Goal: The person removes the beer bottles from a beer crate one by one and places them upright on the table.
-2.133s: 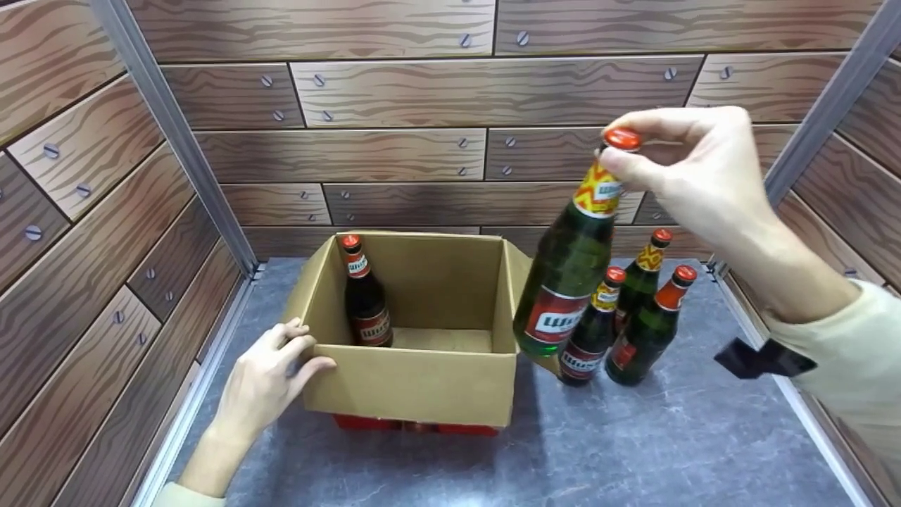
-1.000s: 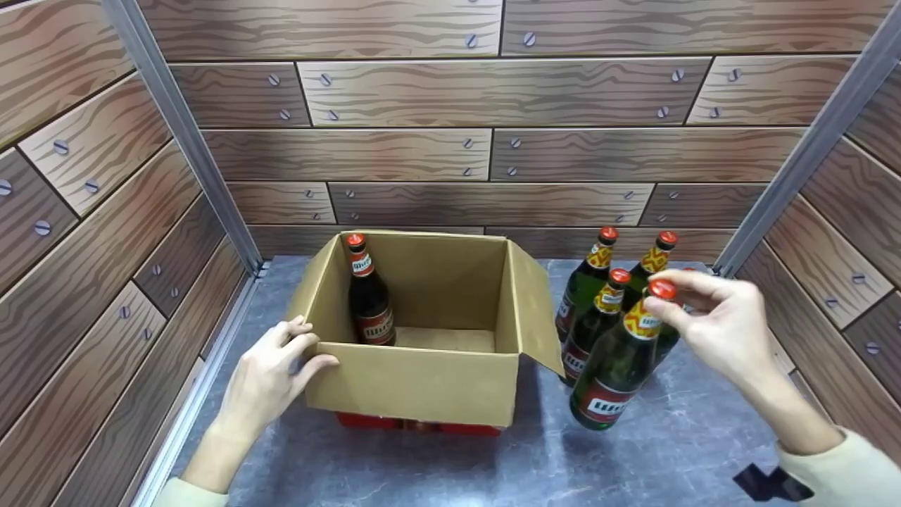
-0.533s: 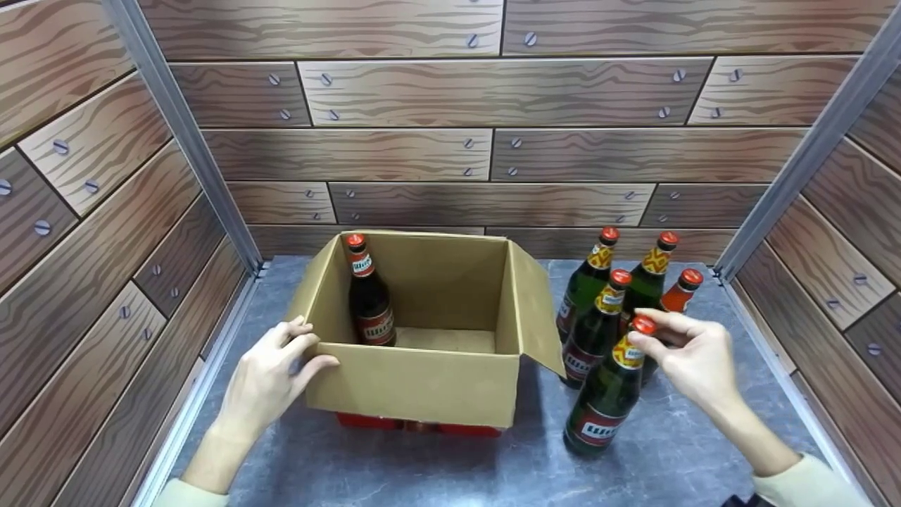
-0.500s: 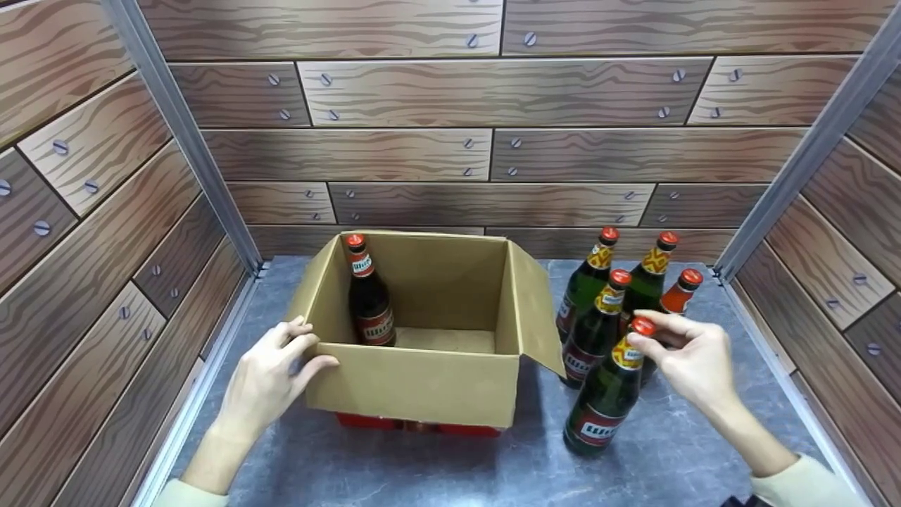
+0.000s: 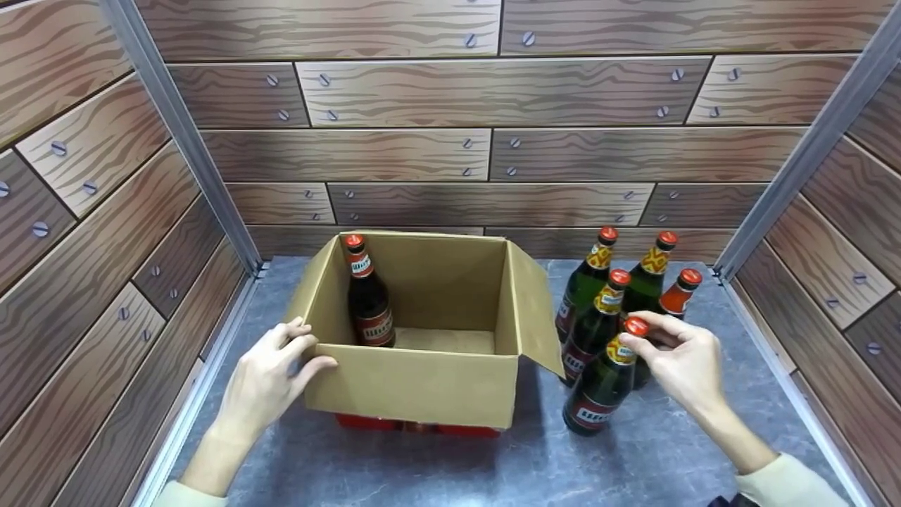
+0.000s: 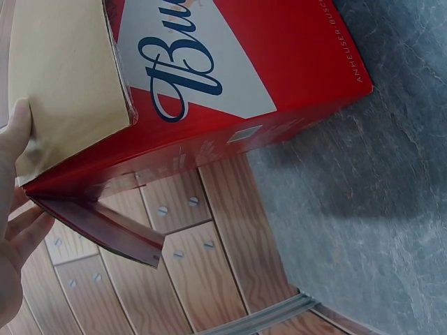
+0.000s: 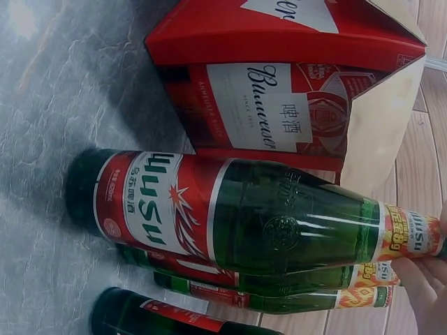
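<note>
An open cardboard box [image 5: 415,384] with red print outside [image 6: 230,77] stands on the grey table. One brown bottle [image 5: 367,299] stands upright in its back left corner. My left hand [image 5: 271,373] holds the box's front left corner, thumb on the front face and fingers on the side. My right hand [image 5: 672,355] pinches the red cap of a green bottle [image 5: 598,387], which stands on the table just right of the box. The right wrist view shows this bottle [image 7: 230,216] close beside the box's red wall [image 7: 279,91].
Several more capped bottles [image 5: 647,274] stand close behind the held one, between the box's open right flap [image 5: 536,317] and the right wall. Wood-patterned walls with metal corner posts [image 5: 802,155] enclose the table on three sides. Bare grey tabletop [image 5: 493,472] lies in front.
My right hand has carried the green bottle down from high beside the box and set it on the table in front of the other bottles. The left hand has not moved.
</note>
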The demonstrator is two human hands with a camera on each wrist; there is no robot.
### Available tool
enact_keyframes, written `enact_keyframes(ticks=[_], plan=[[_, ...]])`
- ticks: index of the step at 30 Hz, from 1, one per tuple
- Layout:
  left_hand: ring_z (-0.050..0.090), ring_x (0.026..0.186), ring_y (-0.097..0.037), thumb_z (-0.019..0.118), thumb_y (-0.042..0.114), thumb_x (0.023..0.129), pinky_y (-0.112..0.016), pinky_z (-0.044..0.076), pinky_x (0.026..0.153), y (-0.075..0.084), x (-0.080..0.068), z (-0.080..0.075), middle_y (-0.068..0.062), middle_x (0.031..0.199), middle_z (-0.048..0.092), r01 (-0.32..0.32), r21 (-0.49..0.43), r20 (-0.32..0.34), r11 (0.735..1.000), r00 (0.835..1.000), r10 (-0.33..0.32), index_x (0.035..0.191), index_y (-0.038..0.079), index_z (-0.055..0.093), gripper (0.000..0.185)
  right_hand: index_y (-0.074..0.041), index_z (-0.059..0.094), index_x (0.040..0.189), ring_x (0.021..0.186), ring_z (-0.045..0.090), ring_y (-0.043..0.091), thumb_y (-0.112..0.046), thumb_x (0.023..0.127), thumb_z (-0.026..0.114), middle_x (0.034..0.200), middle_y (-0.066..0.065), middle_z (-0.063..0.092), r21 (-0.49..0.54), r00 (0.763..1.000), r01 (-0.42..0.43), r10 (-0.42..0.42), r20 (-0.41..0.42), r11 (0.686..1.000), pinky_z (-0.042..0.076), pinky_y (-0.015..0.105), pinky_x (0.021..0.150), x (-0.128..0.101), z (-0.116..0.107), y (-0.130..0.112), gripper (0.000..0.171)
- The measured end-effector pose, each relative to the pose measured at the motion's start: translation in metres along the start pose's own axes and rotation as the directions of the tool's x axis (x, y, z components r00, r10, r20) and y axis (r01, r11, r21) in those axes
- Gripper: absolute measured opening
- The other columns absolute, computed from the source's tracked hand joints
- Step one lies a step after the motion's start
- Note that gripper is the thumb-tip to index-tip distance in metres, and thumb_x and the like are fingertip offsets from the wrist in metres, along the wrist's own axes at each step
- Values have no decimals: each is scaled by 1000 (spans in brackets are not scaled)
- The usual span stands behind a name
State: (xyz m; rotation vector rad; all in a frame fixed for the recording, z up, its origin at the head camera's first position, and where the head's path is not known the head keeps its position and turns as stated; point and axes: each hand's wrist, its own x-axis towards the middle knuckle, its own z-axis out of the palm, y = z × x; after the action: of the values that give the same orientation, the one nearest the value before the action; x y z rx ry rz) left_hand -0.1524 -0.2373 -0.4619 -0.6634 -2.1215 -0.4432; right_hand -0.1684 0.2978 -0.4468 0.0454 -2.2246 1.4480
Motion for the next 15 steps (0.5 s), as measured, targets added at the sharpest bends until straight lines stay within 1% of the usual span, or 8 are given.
enact_keyframes(ticks=[5,15], plan=[[77,102,-35,62,58,96,-46,65,83,0,0,0,-14,104,77,4,3,1,1000,1000,-4,95,8,76,52,3,80,109,80,73,-13,4,79,90,84,-33,73,-3,1000,4,-4,-9,1000,60,6,70,-2,0,0,32],[77,103,-36,61,59,96,-47,66,84,0,0,-1,-15,104,77,10,11,10,1000,1000,-10,95,7,76,54,6,78,114,85,74,-11,0,81,90,89,-28,75,15,1000,-14,14,12,1000,61,8,73,-3,0,-1,36]])
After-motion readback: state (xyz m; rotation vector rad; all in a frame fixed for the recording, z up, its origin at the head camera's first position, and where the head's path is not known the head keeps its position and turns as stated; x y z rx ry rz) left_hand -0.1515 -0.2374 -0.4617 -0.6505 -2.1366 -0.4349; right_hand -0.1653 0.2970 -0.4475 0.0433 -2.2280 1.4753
